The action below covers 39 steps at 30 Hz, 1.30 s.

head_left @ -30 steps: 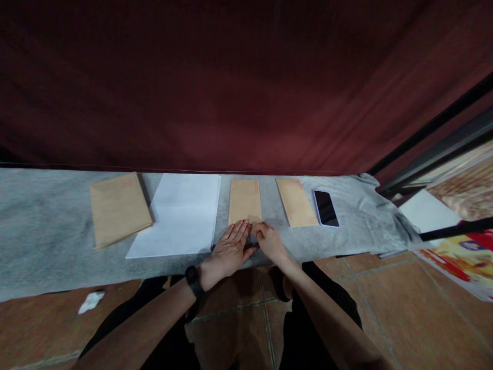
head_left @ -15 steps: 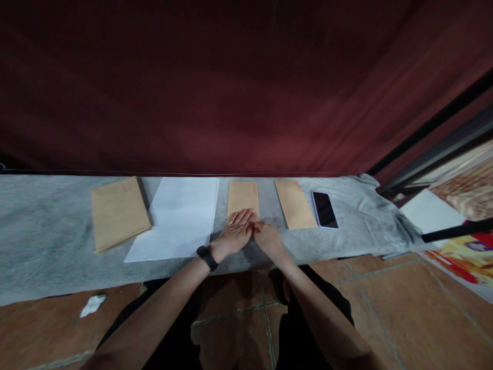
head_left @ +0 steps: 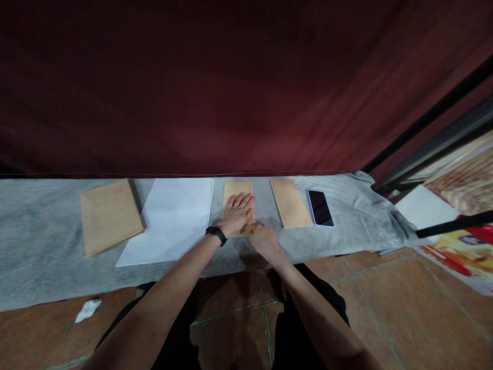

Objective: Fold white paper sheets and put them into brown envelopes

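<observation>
A small brown envelope [head_left: 233, 188] lies on the grey cloth in front of me, with red print at its upper right. My left hand [head_left: 238, 211], a black band on its wrist, rests flat on the envelope with its fingers stretched out. At the envelope's lower right corner, my right hand [head_left: 263, 239] is closed with its fingertips pressed together on the edge. A second brown envelope [head_left: 291, 204] lies to the right, apart from both hands. White paper sheets [head_left: 169, 218] lie just left of my left wrist.
A stack of larger brown envelopes [head_left: 110, 216] overlaps the paper at the left. Beyond the second envelope lies a phone [head_left: 321, 208]. The grey cloth [head_left: 354, 221] ends at a dark red curtain [head_left: 231, 103] behind. A white scrap [head_left: 88, 310] is on the tiled floor.
My left hand has slid up the envelope, uncovering its lower part. My right hand stays closed at the lower right corner. The view has shifted slightly.
</observation>
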Each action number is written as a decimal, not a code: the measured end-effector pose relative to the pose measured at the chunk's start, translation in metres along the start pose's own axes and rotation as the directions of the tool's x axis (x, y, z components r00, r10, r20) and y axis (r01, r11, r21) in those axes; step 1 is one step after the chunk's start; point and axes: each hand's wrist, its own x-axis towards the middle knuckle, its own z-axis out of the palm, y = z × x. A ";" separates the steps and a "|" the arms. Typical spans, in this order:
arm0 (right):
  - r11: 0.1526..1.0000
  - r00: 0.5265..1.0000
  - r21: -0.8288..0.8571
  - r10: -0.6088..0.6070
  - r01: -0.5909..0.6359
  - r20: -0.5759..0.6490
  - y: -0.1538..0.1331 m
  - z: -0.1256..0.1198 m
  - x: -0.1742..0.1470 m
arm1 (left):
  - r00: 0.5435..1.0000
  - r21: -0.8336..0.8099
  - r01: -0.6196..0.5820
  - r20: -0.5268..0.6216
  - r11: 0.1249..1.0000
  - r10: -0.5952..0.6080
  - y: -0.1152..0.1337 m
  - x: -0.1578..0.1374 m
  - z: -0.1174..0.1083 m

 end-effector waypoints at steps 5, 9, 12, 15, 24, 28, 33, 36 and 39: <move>1.000 1.000 0.009 0.010 -0.010 0.010 0.000 -0.002 -0.002 | 0.997 -0.008 -0.045 0.068 0.999 0.046 0.007 -0.030 -0.005; 1.000 0.999 0.007 0.009 -0.010 0.032 0.000 -0.002 -0.005 | 0.995 -0.009 -0.052 0.081 0.999 0.053 0.013 -0.050 -0.005; 1.000 0.999 0.008 -0.011 0.010 0.039 0.002 -0.003 -0.006 | 0.996 -0.014 -0.050 0.079 0.999 0.050 0.018 -0.064 -0.004; 1.000 0.999 0.020 -0.024 0.023 0.040 0.005 -0.006 -0.006 | 0.995 -0.028 -0.055 0.083 0.998 0.057 0.024 -0.079 -0.005; 0.999 1.000 0.044 -0.024 0.024 0.006 0.017 -0.010 -0.005 | 0.996 -0.049 -0.091 -0.028 0.995 0.089 0.043 -0.110 -0.004; 0.999 0.999 0.041 0.012 -0.010 -0.046 0.016 -0.010 -0.007 | 0.994 -0.047 -0.104 -0.050 0.993 0.101 0.045 -0.116 -0.005; 0.999 0.995 0.007 0.050 -0.050 -0.083 0.015 -0.007 -0.011 | 0.992 -0.037 -0.122 -0.047 0.992 0.120 0.044 -0.124 -0.009; 0.997 0.991 0.021 0.071 -0.070 -0.109 0.018 -0.003 -0.013 | 0.989 -0.032 -0.141 -0.049 0.990 0.139 0.043 -0.127 -0.011; 0.995 0.989 0.083 0.073 -0.062 -0.129 0.024 0.001 -0.013 | 0.984 -0.049 -0.171 -0.063 0.984 0.168 0.041 -0.129 -0.013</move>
